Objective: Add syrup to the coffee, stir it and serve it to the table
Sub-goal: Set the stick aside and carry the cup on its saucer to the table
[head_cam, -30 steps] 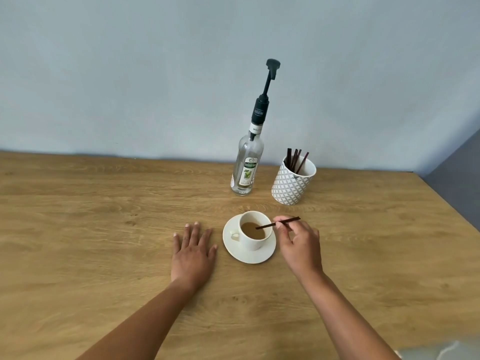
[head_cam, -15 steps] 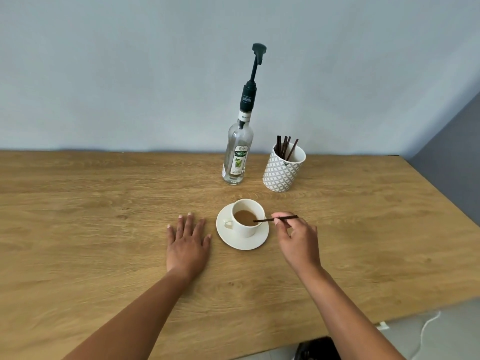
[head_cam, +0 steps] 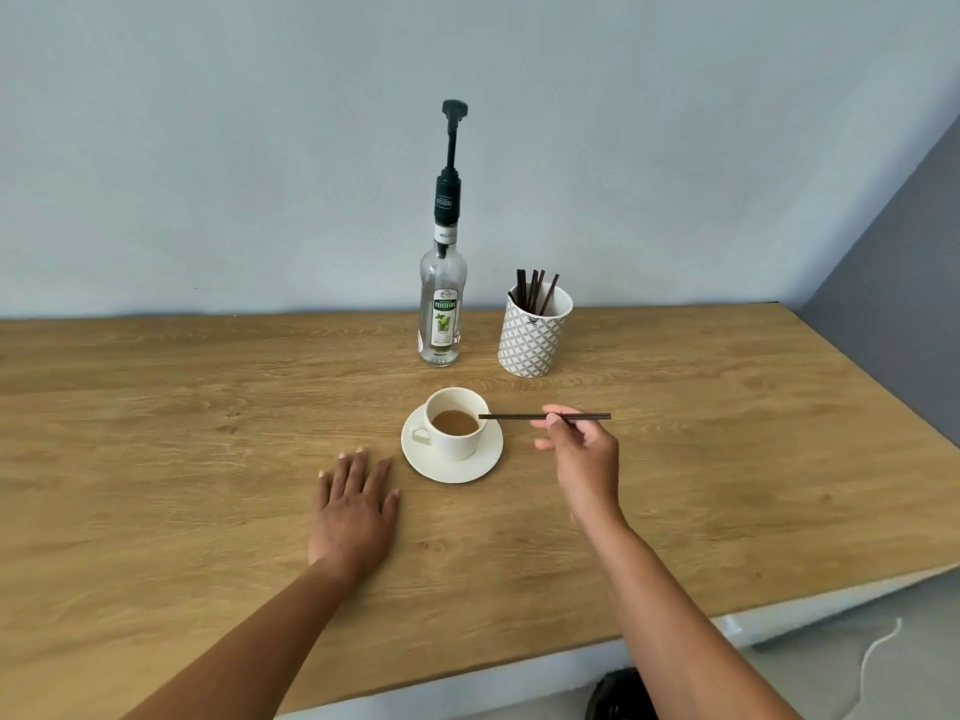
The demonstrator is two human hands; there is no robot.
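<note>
A white cup (head_cam: 457,445) of light brown coffee stands on a white saucer (head_cam: 485,462) in the middle of the wooden table (head_cam: 182,433). My right hand (head_cam: 584,454), just right of the cup, pinches a thin dark stirrer (head_cam: 511,417) held level, its left tip at the cup's right rim, outside the coffee. My left hand (head_cam: 356,504) lies flat on the table left of the saucer, fingers spread. Behind the cup stands a clear syrup bottle (head_cam: 442,314) with a tall black pump.
A patterned white cup (head_cam: 532,340) holding several dark stirrers stands right of the bottle. The table meets a pale wall at the back. Its front edge runs at the lower right, with floor and a white cable (head_cam: 878,652) below.
The stirrer's tip has come out of the coffee and now sits at the cup's rim, held level. My right hand has drawn slightly to the right. My left hand stays flat.
</note>
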